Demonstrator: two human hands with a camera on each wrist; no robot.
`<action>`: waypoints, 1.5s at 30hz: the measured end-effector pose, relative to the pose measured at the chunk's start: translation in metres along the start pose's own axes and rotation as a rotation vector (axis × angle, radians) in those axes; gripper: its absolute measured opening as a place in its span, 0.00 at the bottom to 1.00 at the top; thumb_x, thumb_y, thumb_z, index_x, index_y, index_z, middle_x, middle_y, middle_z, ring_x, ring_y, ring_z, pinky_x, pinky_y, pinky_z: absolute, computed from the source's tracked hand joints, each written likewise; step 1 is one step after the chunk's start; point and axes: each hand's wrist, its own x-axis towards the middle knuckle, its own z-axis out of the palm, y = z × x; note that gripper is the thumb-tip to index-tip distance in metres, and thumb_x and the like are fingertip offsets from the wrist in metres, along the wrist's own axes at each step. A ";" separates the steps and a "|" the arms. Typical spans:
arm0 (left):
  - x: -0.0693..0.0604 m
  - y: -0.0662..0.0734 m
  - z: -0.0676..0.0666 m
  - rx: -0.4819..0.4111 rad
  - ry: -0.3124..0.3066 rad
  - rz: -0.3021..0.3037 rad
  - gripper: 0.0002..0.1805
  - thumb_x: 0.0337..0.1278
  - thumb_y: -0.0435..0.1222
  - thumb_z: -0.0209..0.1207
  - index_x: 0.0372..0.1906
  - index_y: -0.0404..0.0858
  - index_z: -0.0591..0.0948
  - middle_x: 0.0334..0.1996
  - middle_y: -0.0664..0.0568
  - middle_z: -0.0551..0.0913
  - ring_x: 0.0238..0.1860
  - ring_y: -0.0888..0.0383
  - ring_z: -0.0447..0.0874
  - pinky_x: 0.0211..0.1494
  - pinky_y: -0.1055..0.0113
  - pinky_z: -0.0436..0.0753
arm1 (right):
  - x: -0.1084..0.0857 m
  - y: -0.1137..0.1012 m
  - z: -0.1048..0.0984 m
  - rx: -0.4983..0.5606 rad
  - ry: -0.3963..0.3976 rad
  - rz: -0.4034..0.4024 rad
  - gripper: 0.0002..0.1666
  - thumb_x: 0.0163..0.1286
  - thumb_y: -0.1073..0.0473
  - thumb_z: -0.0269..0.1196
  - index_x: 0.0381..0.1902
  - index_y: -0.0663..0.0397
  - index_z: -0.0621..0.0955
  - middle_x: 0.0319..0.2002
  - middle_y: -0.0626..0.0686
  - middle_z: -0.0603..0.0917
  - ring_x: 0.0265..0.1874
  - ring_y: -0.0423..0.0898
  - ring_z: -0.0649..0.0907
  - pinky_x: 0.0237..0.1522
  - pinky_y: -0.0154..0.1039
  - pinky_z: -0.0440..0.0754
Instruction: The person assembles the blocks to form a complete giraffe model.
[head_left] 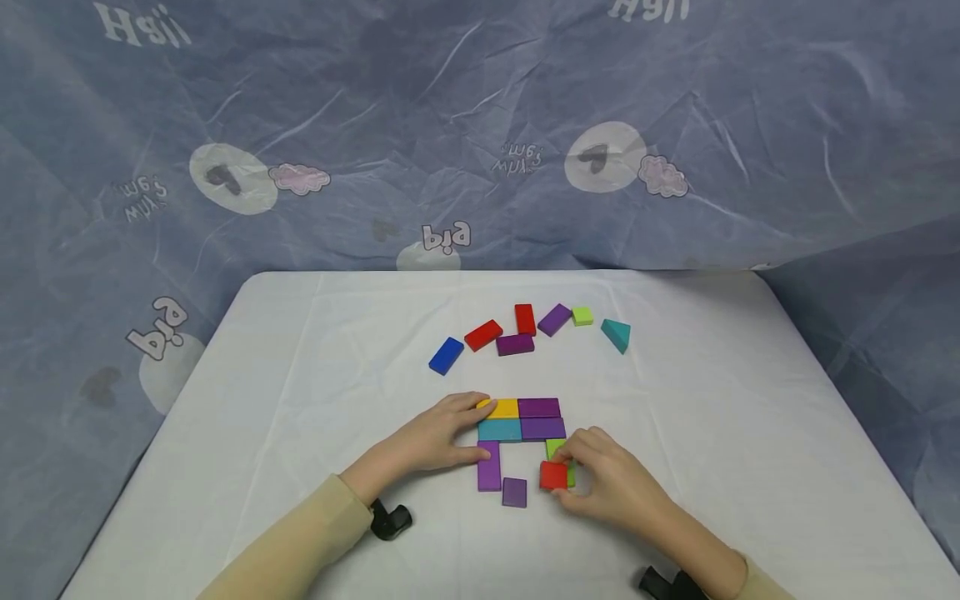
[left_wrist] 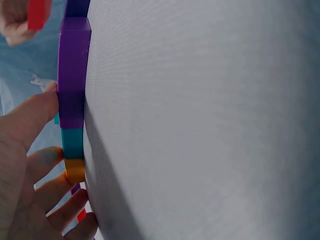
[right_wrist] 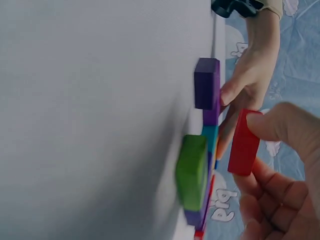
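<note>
In the head view my right hand pinches a red block between thumb and fingers, over the near end of a green block. The right wrist view shows the red block raised off the cloth, beside the green block. My left hand rests with fairly straight fingers along the left edge of the flat blocks, touching the yellow block and the upright-laid purple block. A teal block lies between those two. A small purple block sits at the near side.
Two purple blocks lie right of the yellow and teal ones. Farther back on the white table are a blue block, red and purple blocks, a small green block and a teal triangle. A patterned cloth hangs behind.
</note>
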 end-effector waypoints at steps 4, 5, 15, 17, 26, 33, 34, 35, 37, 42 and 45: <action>0.000 -0.001 -0.001 0.004 0.003 0.005 0.41 0.60 0.53 0.62 0.76 0.47 0.62 0.74 0.47 0.64 0.75 0.48 0.60 0.73 0.51 0.67 | -0.015 0.011 0.002 -0.006 0.021 -0.103 0.20 0.43 0.56 0.78 0.34 0.41 0.81 0.35 0.35 0.76 0.38 0.34 0.72 0.40 0.31 0.81; 0.001 -0.001 -0.001 0.004 0.002 0.004 0.41 0.60 0.53 0.62 0.76 0.47 0.62 0.74 0.47 0.64 0.75 0.48 0.60 0.73 0.51 0.67 | -0.018 0.013 0.003 -0.007 0.029 -0.127 0.20 0.43 0.56 0.78 0.34 0.41 0.81 0.35 0.34 0.76 0.39 0.34 0.72 0.41 0.31 0.81; 0.002 -0.002 0.000 0.011 -0.005 0.000 0.41 0.61 0.55 0.61 0.76 0.48 0.61 0.75 0.49 0.63 0.76 0.49 0.58 0.75 0.53 0.66 | -0.027 0.022 0.015 -0.036 0.120 -0.269 0.23 0.40 0.60 0.79 0.35 0.43 0.81 0.37 0.37 0.76 0.39 0.35 0.74 0.40 0.29 0.80; 0.002 -0.002 0.000 0.009 -0.004 0.000 0.41 0.61 0.54 0.62 0.76 0.48 0.61 0.75 0.49 0.63 0.75 0.49 0.59 0.74 0.53 0.66 | -0.026 0.023 0.015 -0.035 0.133 -0.282 0.23 0.40 0.60 0.79 0.35 0.44 0.81 0.37 0.37 0.76 0.38 0.35 0.74 0.40 0.27 0.79; 0.002 -0.001 -0.001 0.015 -0.005 -0.004 0.41 0.61 0.55 0.61 0.76 0.49 0.61 0.75 0.49 0.63 0.76 0.50 0.58 0.74 0.53 0.66 | -0.025 0.023 0.014 0.065 0.066 -0.269 0.23 0.43 0.63 0.79 0.35 0.45 0.79 0.37 0.38 0.75 0.34 0.34 0.76 0.34 0.23 0.77; 0.002 0.000 -0.003 0.014 -0.002 0.004 0.41 0.61 0.54 0.62 0.76 0.48 0.61 0.75 0.48 0.63 0.75 0.48 0.59 0.74 0.52 0.66 | -0.025 0.024 0.015 0.095 0.054 -0.258 0.22 0.45 0.64 0.78 0.35 0.46 0.79 0.36 0.39 0.74 0.32 0.33 0.74 0.31 0.21 0.75; 0.002 -0.001 -0.002 0.012 -0.003 0.002 0.41 0.61 0.54 0.62 0.76 0.48 0.61 0.75 0.48 0.63 0.75 0.48 0.59 0.74 0.52 0.66 | -0.024 0.024 0.015 0.097 0.057 -0.258 0.22 0.45 0.64 0.78 0.35 0.46 0.79 0.36 0.39 0.74 0.32 0.33 0.75 0.31 0.21 0.75; 0.002 -0.001 -0.002 0.011 -0.005 -0.001 0.41 0.61 0.54 0.62 0.76 0.48 0.61 0.75 0.48 0.63 0.75 0.48 0.59 0.74 0.52 0.66 | -0.024 0.024 0.016 0.097 0.060 -0.262 0.22 0.45 0.64 0.78 0.35 0.47 0.79 0.36 0.39 0.74 0.32 0.34 0.75 0.31 0.21 0.75; 0.002 -0.001 -0.002 0.007 -0.007 -0.005 0.41 0.61 0.54 0.62 0.76 0.48 0.61 0.75 0.48 0.63 0.75 0.49 0.59 0.74 0.52 0.66 | -0.024 0.024 0.016 0.102 0.050 -0.251 0.22 0.45 0.63 0.78 0.35 0.47 0.79 0.36 0.39 0.74 0.32 0.34 0.75 0.31 0.22 0.76; 0.001 0.000 -0.001 -0.005 -0.003 0.001 0.41 0.61 0.53 0.62 0.76 0.47 0.62 0.75 0.48 0.63 0.75 0.48 0.59 0.74 0.51 0.67 | -0.021 0.025 0.008 0.112 0.004 -0.197 0.20 0.48 0.57 0.79 0.36 0.45 0.80 0.37 0.39 0.74 0.33 0.34 0.75 0.33 0.26 0.79; 0.000 0.001 -0.001 -0.006 -0.004 0.001 0.41 0.61 0.53 0.62 0.76 0.47 0.62 0.75 0.48 0.63 0.75 0.48 0.59 0.74 0.51 0.66 | -0.012 0.029 0.000 0.126 -0.001 -0.159 0.18 0.52 0.55 0.77 0.39 0.45 0.81 0.39 0.40 0.77 0.34 0.35 0.77 0.35 0.29 0.81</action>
